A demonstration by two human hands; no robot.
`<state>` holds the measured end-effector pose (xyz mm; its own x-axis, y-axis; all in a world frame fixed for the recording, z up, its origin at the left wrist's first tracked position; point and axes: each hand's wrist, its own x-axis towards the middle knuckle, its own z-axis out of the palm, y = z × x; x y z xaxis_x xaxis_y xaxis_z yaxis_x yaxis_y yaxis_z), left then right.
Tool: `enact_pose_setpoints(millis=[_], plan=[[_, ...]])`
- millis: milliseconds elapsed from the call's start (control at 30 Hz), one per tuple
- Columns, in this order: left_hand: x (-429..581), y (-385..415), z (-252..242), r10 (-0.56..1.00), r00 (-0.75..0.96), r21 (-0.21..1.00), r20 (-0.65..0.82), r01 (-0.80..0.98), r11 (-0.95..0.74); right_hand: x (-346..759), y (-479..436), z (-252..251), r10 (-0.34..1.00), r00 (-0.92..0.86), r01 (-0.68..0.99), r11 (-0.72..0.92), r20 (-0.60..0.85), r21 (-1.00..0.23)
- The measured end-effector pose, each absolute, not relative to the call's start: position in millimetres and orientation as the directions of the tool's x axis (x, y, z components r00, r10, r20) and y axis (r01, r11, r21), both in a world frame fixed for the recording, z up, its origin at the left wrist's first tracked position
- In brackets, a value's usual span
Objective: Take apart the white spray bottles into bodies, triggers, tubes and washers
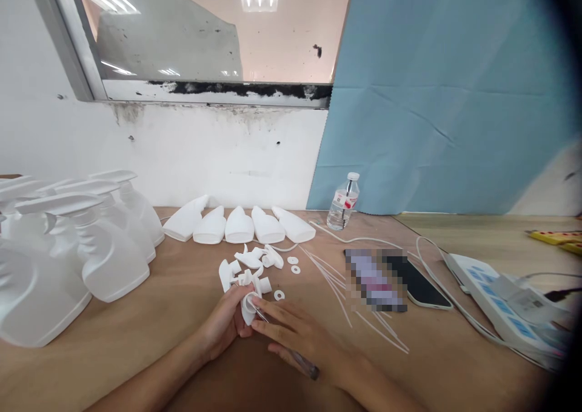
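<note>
The left hand (227, 324) is holding a small white plastic piece (248, 310) between thumb and fingers, low in the middle, well in from either side of the brown tabletop (177, 315). The right hand (309, 333) is bringing its fingers to that piece and is keeping a slim tool (305, 363) under the palm, its dark end pointing toward the person. Just beyond the fingertips, loose white sprayer parts (271, 256) are crowding the forward side, and flat washers (279, 295) are lying just beside them. Farther back, five white covers (239, 225) are lining the tabletop's rear edge near the wall (218, 157). On the left, white bottles (118, 266) are standing with tabletop stretching between them and the left forearm; on the right, thin tubes (318, 265) are fanning out closer, with a phone (427, 285) and a power strip (486, 303) lying beyond them.
</note>
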<state>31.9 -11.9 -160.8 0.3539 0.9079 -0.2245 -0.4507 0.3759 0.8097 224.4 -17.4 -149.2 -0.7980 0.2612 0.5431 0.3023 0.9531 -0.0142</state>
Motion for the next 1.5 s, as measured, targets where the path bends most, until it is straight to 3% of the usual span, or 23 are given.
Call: enact_pose_setpoints(millis=[133,233,400,533,667,933,1267,1500], plan=[[32.8,-12.1,-159.8,0.911,0.363,0.828,-0.195,-0.437,0.352,227.1,-15.4,-150.4,0.214,-0.732,0.309,0.95,0.646,0.035],[33.3,-12.0,-160.7,0.91,0.366,0.841,-0.193,-0.416,0.346,232.2,-11.3,-153.5,0.27,-0.651,0.364,0.931,0.709,-0.02],[33.9,-13.1,-160.3,0.911,0.352,0.847,-0.214,-0.399,0.353,240.1,-9.5,-153.1,0.471,-0.522,0.427,0.866,0.711,-0.261],[34.4,-14.0,-157.1,0.912,0.348,0.851,-0.215,-0.392,0.35,239.9,-16.5,-147.9,0.557,-0.468,0.241,0.827,0.686,-0.507],[35.0,-14.1,-155.9,0.917,0.344,0.854,-0.203,-0.397,0.338,237.1,-25.4,-141.3,0.574,-0.481,0.097,0.786,0.663,-0.61],[34.8,-12.9,-160.7,0.912,0.355,0.849,-0.207,-0.398,0.347,233.5,-28.5,-135.1,0.558,-0.557,0.041,0.758,0.615,-0.651],[33.9,-13.6,-159.6,0.913,0.361,0.851,-0.193,-0.402,0.338,233.1,-28.2,-139.9,0.582,-0.598,0.173,0.765,0.551,-0.621],[34.7,-14.2,-162.2,0.916,0.353,0.86,-0.191,-0.391,0.329,232.4,-29.2,-138.1,0.575,-0.61,0.171,0.768,0.546,-0.617]])
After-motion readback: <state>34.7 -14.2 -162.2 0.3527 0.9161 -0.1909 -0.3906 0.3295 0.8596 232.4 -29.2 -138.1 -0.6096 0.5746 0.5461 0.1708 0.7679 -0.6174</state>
